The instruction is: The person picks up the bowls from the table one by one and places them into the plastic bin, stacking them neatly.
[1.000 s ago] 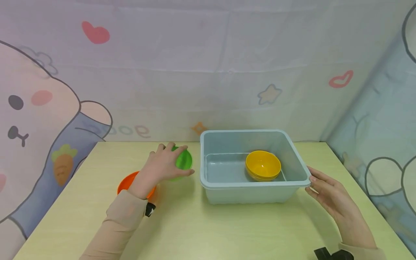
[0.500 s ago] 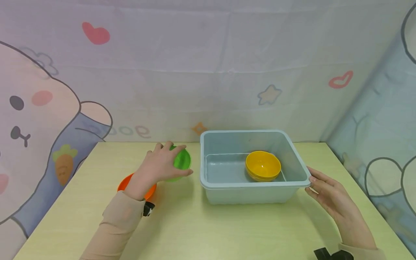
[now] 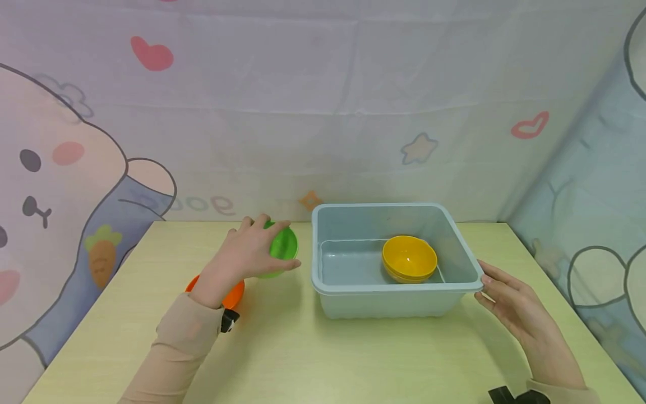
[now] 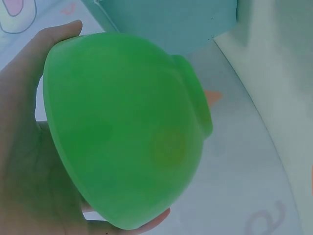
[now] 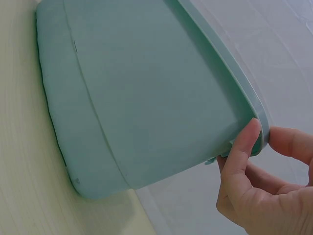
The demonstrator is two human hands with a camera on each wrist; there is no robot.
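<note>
My left hand (image 3: pixel 247 249) grips a green bowl (image 3: pixel 285 245) across its rim, thumb on one side and fingers on the other. In the left wrist view the bowl's rounded outside (image 4: pixel 122 127) and foot ring show. An orange bowl (image 3: pixel 234 294) sits behind my left wrist and is partly hidden by it. With thumb and fingers, my right hand (image 3: pixel 520 314) pinches the rim at the near right corner of a light blue plastic tub (image 3: pixel 383 303). Inside the tub, toward its right side, sit yellow bowls (image 3: pixel 409 258), nested in a stack.
The tub stands on a pale wooden table (image 3: pixel 353 359), right of the green bowl. A printed cloth backdrop (image 3: pixel 323 112) rises behind the table's far edge, and more printed cloth (image 3: pixel 595 196) hangs along the right side.
My left hand and the green bowl have risen slightly, and the left wrist has shifted a little left. My right hand and the tub keep their places.
</note>
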